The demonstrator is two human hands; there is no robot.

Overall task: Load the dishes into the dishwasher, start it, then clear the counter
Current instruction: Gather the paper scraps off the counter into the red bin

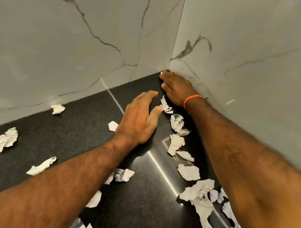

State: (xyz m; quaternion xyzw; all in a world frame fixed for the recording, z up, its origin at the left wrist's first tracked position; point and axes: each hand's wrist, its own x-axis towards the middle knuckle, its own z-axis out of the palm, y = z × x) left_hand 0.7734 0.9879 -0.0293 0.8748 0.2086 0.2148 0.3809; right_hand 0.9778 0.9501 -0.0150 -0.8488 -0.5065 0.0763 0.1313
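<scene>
Several torn, crumpled white paper scraps lie scattered on the black counter (76, 125). My left hand (139, 118) lies flat on the counter with straight fingers, its thumb tip touching a scrap (166, 105). My right hand (175, 88), with an orange thread at the wrist, reaches into the far corner along the right wall. Its fingertips touch a tiny scrap (161, 73) right in the corner. A row of scraps (175, 144) runs along the right wall under my right forearm. No dishes or dishwasher are in view.
Two grey marble-veined walls (79, 32) meet at the corner behind the counter. More scraps lie at the left (6, 138) and by the back wall (58, 108). A dense pile of scraps (204, 200) sits at the lower right.
</scene>
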